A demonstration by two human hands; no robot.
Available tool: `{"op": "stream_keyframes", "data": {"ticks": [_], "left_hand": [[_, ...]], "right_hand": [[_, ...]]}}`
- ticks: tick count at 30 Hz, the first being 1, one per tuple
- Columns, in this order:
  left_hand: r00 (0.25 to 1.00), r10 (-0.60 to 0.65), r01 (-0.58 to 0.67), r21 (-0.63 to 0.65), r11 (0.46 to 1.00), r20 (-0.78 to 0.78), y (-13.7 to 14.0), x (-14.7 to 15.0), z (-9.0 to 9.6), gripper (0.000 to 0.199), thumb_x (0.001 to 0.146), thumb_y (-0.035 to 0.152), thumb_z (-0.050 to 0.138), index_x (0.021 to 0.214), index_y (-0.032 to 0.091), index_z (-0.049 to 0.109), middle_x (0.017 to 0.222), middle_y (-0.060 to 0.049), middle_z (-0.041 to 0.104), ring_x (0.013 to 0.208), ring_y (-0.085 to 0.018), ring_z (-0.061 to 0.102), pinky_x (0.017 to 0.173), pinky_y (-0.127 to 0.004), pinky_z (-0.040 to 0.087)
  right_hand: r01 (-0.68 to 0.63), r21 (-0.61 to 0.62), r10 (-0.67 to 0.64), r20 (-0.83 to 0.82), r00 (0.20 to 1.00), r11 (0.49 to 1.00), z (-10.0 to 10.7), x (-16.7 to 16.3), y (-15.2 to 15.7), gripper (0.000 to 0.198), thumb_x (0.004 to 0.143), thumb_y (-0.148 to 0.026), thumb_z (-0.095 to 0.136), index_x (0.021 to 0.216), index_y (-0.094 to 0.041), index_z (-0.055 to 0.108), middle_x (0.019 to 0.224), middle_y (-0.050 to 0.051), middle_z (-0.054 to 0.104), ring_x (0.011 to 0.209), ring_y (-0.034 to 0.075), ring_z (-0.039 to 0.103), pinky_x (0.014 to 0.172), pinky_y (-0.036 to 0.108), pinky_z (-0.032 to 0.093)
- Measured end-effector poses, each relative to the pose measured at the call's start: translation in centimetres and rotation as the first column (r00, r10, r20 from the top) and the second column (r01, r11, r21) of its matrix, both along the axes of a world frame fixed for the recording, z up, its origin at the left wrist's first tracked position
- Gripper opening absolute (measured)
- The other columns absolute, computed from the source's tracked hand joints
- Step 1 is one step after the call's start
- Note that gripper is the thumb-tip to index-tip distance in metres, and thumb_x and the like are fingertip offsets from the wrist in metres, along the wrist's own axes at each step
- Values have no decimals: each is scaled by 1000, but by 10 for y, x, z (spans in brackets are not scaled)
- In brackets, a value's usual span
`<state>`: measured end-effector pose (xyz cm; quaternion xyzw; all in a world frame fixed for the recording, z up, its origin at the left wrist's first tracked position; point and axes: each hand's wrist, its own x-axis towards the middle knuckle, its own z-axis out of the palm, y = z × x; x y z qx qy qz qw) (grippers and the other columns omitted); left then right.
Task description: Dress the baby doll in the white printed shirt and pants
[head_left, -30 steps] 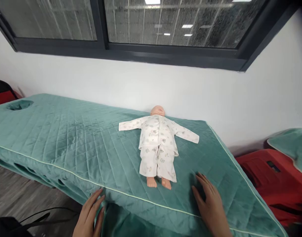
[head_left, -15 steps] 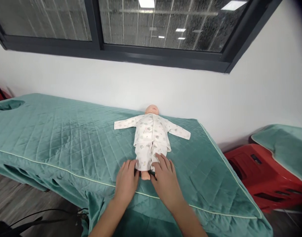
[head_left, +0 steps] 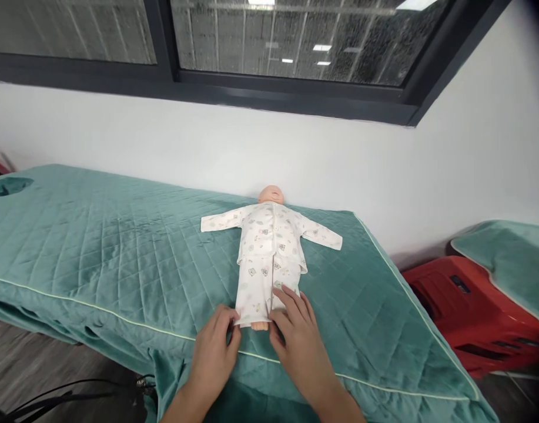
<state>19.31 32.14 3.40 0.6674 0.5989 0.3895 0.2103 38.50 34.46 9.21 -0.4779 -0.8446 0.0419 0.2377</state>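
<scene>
A baby doll (head_left: 271, 195) lies on its back, head toward the wall, arms spread. It wears a white patterned long-sleeved top (head_left: 269, 229) and matching trousers (head_left: 254, 291). My left hand (head_left: 217, 341) pinches the cuff of the trouser leg on the left at its outer corner. Thumb and index finger of my right hand (head_left: 298, 329) pinch the same cuff at its inner side, while the other fingers rest over the other trouser leg. Toes of one foot (head_left: 259, 325) peek out below the cuff; the other foot is hidden behind my right hand.
The doll lies on a bed with a green quilted cover (head_left: 132, 252), which has a face hole (head_left: 9, 187) at the far left. A dark-framed window (head_left: 287, 97) is set in the white wall. To the right stands a red plastic object (head_left: 472, 311). Black cables (head_left: 66, 393) hang at lower left.
Both hands have moved toward me, drawing the left-hand trouser leg down. The foot that showed below the cuff is now mostly covered.
</scene>
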Motion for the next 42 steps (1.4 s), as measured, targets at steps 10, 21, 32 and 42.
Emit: {"op": "stream_keyframes", "data": {"ticks": [10, 21, 32, 42], "left_hand": [[982, 159, -147, 117, 982, -101, 75, -57, -15, 29, 93, 31, 42, 115, 19, 56, 119, -12, 59, 117, -28, 54, 99, -45, 48], [818, 257, -334, -62, 940, -515, 250, -102, -1, 58, 92, 18, 36, 150, 18, 32, 152, -20, 38, 142, -36, 31, 111, -67, 21], [723, 280, -360, 1, 933, -632, 272, -137, -10, 59, 88, 11, 39, 146, 21, 43, 151, -13, 43, 136, -33, 41, 112, -54, 31], [784, 287, -249, 144, 958, -550, 189, -131, -13, 49, 91, 13, 37, 137, 12, 52, 146, -17, 47, 134, -31, 45, 110, -49, 39]], "right_hand": [[204, -229, -278, -363, 890, 952, -33, 49, 8, 29, 87, -15, 49, 113, -25, 57, 121, 9, 58, 112, 24, 58, 94, 43, 52], [-42, -398, -97, -323, 942, 916, -14, 55, 11, 15, 91, -19, 49, 89, -24, 62, 97, 5, 65, 90, 21, 62, 83, 35, 52], [-13, -681, -490, -539, 685, 732, -32, 91, 49, 25, 87, -45, 61, 94, -21, 64, 89, 3, 62, 77, 17, 56, 64, 26, 47], [-227, -679, -654, -734, 182, 699, -21, 100, 67, 37, 78, -34, 74, 112, -28, 61, 130, 5, 62, 120, 22, 59, 95, 32, 51]]}}
